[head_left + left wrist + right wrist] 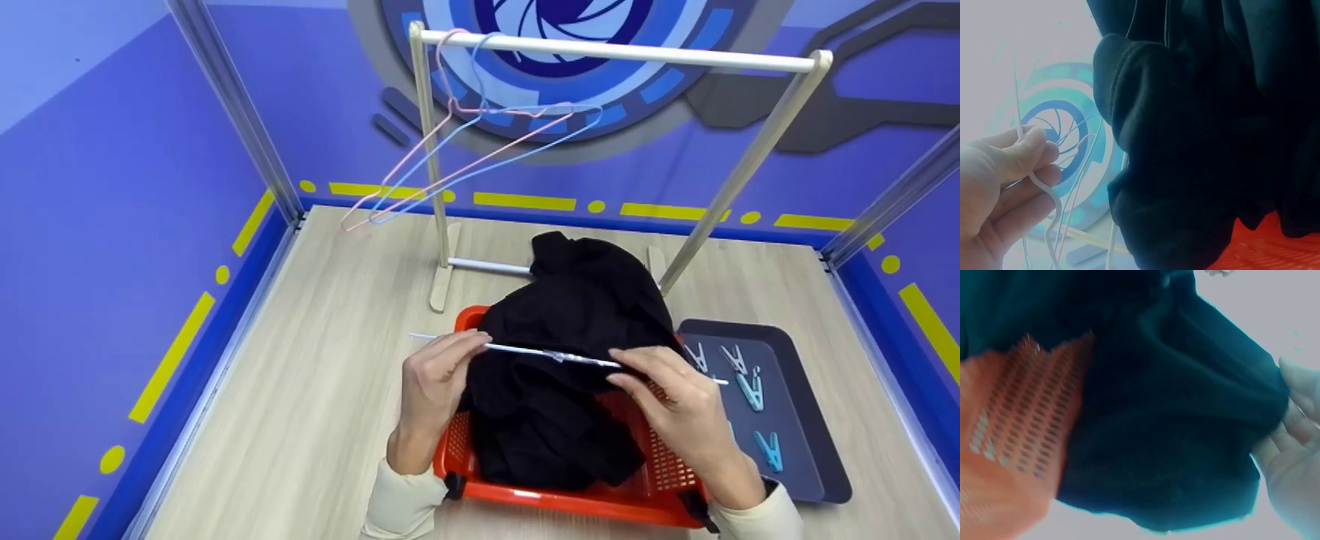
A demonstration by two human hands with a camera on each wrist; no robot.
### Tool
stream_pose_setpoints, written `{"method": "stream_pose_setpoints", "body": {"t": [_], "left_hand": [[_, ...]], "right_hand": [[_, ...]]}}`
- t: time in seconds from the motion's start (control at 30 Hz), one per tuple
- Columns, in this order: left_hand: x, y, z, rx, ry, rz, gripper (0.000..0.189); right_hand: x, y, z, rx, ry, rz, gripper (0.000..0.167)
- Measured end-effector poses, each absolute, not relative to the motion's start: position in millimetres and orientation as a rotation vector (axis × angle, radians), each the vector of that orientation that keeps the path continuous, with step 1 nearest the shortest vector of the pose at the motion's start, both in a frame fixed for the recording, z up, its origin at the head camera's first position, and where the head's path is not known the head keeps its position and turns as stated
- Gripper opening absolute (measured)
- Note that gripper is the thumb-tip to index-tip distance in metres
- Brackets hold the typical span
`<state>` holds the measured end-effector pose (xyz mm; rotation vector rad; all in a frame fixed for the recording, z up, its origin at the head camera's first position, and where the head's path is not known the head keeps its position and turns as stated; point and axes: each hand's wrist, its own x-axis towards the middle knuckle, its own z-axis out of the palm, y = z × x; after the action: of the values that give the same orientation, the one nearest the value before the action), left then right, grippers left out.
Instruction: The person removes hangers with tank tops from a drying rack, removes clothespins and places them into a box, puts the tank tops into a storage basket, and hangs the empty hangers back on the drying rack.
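Observation:
A thin white clothes hanger (525, 350), seen almost edge-on, spans the space between both hands over a black garment (555, 420). My left hand (439, 375) pinches its left side; in the left wrist view the thumb and fingers (1032, 143) close on the bent white wire. My right hand (679, 397) grips the hanger's right side, and the white tip pokes out beyond it. In the right wrist view, black cloth (1174, 416) lies against the right fingers; whether they also hold it, I cannot tell. The garment is heaped in a red basket (570, 501) and spills over its back edge.
Behind the basket stands a rack with a white top rail (622, 51). A pink hanger (411, 166) and a blue hanger (517, 156) hang at its left. To the right lies a dark tray (814, 420) with several clothespins (752, 391). Blue panels enclose the tabletop.

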<state>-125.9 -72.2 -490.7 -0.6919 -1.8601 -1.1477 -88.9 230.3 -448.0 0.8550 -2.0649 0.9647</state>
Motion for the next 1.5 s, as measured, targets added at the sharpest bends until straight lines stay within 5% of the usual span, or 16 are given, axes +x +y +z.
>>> {"method": "stream_pose_setpoints", "body": {"t": [0.7, 0.9, 1.1, 1.5], "left_hand": [[-124.3, -82.5, -496.3, -0.604, -1.918, -1.128, 0.019], [-125.1, -87.6, -496.9, -0.587, -1.926, -1.128, 0.021], [-124.8, -95.5, -496.5, -0.554, -1.937, -1.124, 0.024], [-122.1, -115.1, -495.3, -0.433, -1.980, -1.129, 0.022]], "right_hand": [[-95.5, 269.8, -460.4, 0.772, -2.126, 0.935, 0.036], [-91.7, 270.2, -451.3, 0.689, -2.117, 0.986, 0.008], [-89.8, 278.7, -449.4, 0.574, -2.149, 0.992, 0.041], [-86.2, 296.9, -451.6, 0.383, -2.148, 1.034, 0.034]]}}
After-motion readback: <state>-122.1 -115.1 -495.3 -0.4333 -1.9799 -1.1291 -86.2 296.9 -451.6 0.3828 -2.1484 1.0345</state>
